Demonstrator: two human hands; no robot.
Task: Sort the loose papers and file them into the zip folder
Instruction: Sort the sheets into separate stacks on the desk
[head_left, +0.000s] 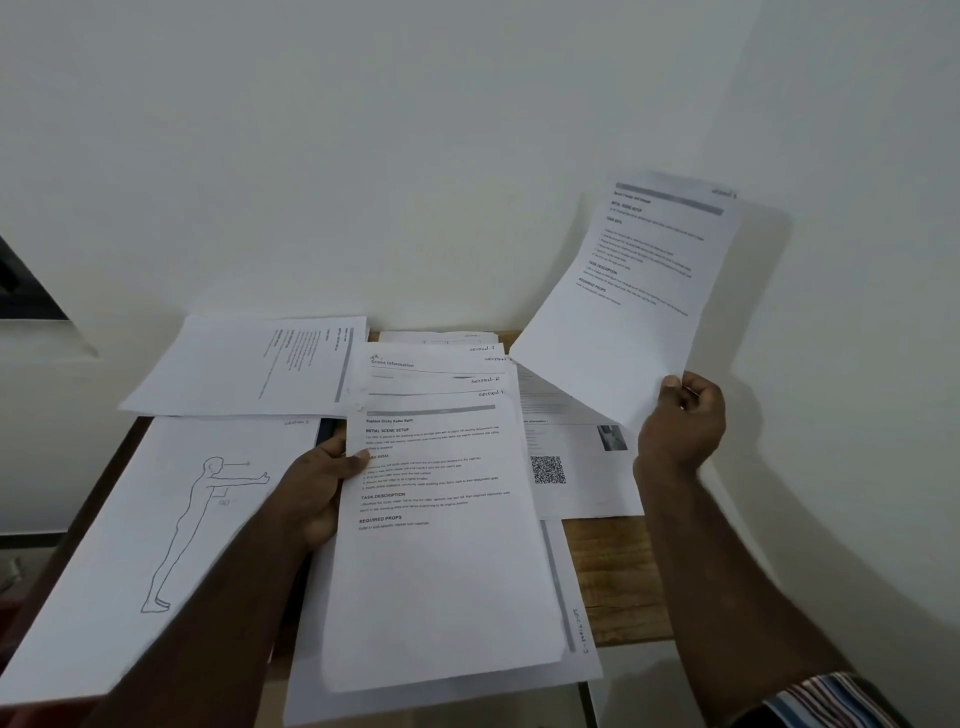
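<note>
Several printed sheets cover a small wooden table. My left hand grips the left edge of a fanned stack of papers whose top page reads "Replace Sticky Roller Refill". My right hand pinches the bottom corner of a single printed sheet and holds it up in the air at the right, tilted toward the wall. A sheet with a line drawing of a standing figure lies at the left. A dark strip shows under the papers near my left thumb; I cannot tell whether it is the zip folder.
One text sheet lies sideways at the back left. A page with a QR code lies at the right under the raised sheet. White walls close the table in behind and to the right. Papers overhang the table's front and left edges.
</note>
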